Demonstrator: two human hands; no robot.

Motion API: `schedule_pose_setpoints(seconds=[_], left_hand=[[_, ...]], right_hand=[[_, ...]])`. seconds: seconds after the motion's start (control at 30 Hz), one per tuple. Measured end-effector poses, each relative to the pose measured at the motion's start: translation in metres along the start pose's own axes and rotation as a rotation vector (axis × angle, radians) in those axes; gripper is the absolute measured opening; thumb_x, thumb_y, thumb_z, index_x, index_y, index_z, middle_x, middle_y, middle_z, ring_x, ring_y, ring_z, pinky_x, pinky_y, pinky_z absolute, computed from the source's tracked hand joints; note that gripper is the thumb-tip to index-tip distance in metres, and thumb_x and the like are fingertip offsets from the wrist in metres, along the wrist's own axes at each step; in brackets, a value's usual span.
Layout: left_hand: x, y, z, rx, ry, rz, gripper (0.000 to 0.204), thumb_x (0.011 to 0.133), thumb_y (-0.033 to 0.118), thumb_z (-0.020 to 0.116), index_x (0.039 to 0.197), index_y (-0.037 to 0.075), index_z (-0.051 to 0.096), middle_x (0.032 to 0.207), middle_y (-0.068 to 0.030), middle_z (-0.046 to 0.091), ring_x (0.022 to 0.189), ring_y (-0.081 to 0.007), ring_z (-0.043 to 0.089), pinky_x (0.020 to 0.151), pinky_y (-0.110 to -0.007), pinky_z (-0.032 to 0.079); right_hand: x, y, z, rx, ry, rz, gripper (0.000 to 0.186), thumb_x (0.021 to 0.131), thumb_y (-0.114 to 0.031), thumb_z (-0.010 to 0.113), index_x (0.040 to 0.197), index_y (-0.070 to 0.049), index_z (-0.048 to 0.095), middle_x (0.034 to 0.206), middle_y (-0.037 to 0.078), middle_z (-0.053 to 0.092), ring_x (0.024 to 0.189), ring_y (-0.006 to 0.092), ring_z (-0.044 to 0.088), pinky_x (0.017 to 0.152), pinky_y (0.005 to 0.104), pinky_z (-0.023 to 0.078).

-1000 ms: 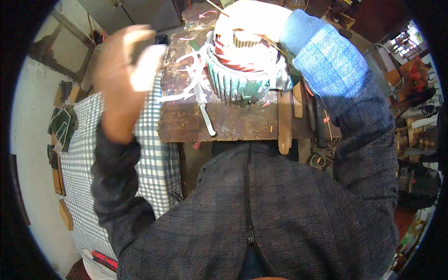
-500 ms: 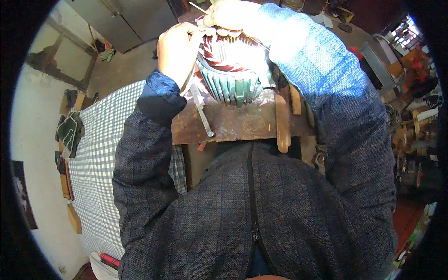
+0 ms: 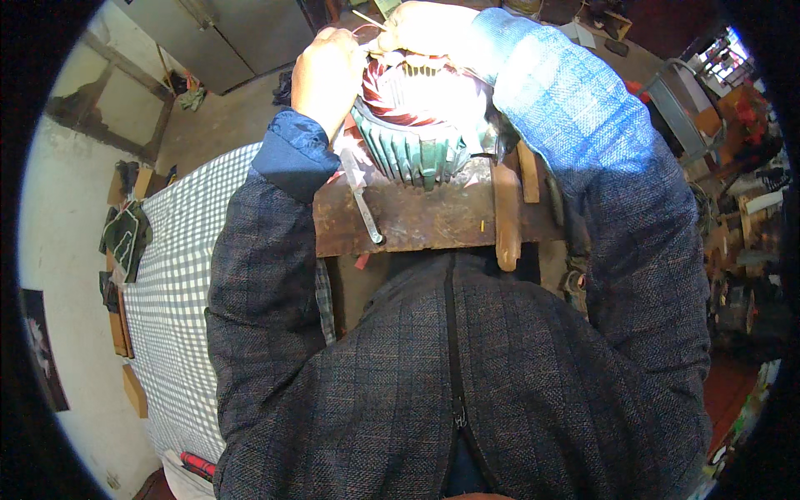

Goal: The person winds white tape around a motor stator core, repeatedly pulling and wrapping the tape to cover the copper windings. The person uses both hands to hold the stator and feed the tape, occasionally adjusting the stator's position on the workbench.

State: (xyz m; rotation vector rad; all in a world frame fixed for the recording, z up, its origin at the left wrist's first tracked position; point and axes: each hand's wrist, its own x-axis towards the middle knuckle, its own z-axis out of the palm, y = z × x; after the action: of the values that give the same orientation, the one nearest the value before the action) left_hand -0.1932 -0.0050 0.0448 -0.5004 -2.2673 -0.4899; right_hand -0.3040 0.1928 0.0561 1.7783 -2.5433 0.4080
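A motor stator (image 3: 417, 154) in a green finned housing stands on the wooden bench (image 3: 433, 212), reddish-brown copper windings (image 3: 383, 96) showing inside its rim. My left hand (image 3: 327, 79) is at the left far side of the windings, fingers pinched together; what they pinch is too small to make out. Across the far rim reaches my right hand (image 3: 427, 29), closed, with a thin pale stick (image 3: 365, 17) poking out toward the left hand. Strong glare washes out its fingers. In front of the stator lies a knife-like tool (image 3: 363, 202) with a metal handle.
Wooden bars (image 3: 507, 221) lie on the bench's right side, one overhanging its front edge. A checked cloth (image 3: 179, 292) covers a surface on the left. Grey metal cabinets (image 3: 221, 46) stand at the far left. Assorted clutter (image 3: 742, 242) fills the right.
My left hand has risen slightly and away from the right hand's fingers. My right hand has shifted slightly right. The stator and knife-like tool have stayed put.
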Motion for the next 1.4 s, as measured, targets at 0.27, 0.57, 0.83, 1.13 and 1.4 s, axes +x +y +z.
schedule_pose_setpoints(seconds=[0.27, 0.57, 0.83, 1.13, 1.4], left_hand=[[-0.012, -0.001, -0.023, -0.152, -0.157, -0.079, 0.017, 0.094, 0.017, 0.068, 0.092, 0.000, 0.068, 0.094, -0.0197, 0.070, 0.087, -0.0393, 0.070, 0.078, -0.044, 0.056], [-0.031, 0.005, -0.044, -0.123, -0.227, 0.154, 0.019, 0.099, 0.017, 0.064, 0.108, 0.003, 0.073, 0.110, -0.0143, 0.072, 0.097, -0.0375, 0.071, 0.087, -0.041, 0.057], [-0.045, 0.002, -0.046, -0.354, -0.269, -0.235, 0.035, 0.106, 0.032, 0.062, 0.109, -0.002, 0.070, 0.097, -0.0115, 0.073, 0.092, -0.0250, 0.072, 0.083, -0.036, 0.057], [-0.034, 0.020, -0.075, -1.166, -0.471, -0.581, 0.029, 0.108, 0.026, 0.058, 0.103, 0.001, 0.073, 0.062, 0.0027, 0.051, 0.052, -0.0074, 0.047, 0.054, -0.025, 0.043], [0.030, 0.050, -0.106, -1.371, -0.054, -0.612, 0.027, 0.110, 0.014, 0.051, 0.116, -0.010, 0.064, 0.064, 0.0071, 0.043, 0.049, -0.0032, 0.035, 0.070, -0.024, 0.047]], right_hand=[[-0.004, -0.029, -0.013, -0.543, 0.133, -0.308, 0.015, 0.089, -0.012, 0.066, 0.075, -0.006, 0.070, 0.066, 0.008, 0.063, 0.064, 0.0211, 0.065, 0.061, 0.0332, 0.050], [-0.022, -0.017, -0.007, 0.409, 0.026, 0.000, 0.016, 0.094, -0.021, 0.069, 0.100, -0.006, 0.069, 0.090, 0.011, 0.065, 0.086, 0.0236, 0.066, 0.080, 0.0351, 0.052], [-0.056, -0.061, -0.023, 0.448, 0.016, 0.284, 0.037, 0.102, -0.028, 0.070, 0.130, -0.005, 0.066, 0.121, 0.012, 0.067, 0.112, 0.0240, 0.067, 0.102, 0.0367, 0.055], [-0.059, -0.060, -0.002, 0.228, 0.246, 0.365, 0.041, 0.104, -0.041, 0.066, 0.123, -0.004, 0.070, 0.098, 0.009, 0.073, 0.086, 0.0210, 0.068, 0.078, 0.0369, 0.056], [-0.054, -0.058, -0.026, 0.419, 0.091, 0.544, 0.039, 0.105, -0.040, 0.065, 0.120, -0.005, 0.074, 0.096, 0.008, 0.075, 0.081, 0.0200, 0.068, 0.074, 0.0362, 0.056]])
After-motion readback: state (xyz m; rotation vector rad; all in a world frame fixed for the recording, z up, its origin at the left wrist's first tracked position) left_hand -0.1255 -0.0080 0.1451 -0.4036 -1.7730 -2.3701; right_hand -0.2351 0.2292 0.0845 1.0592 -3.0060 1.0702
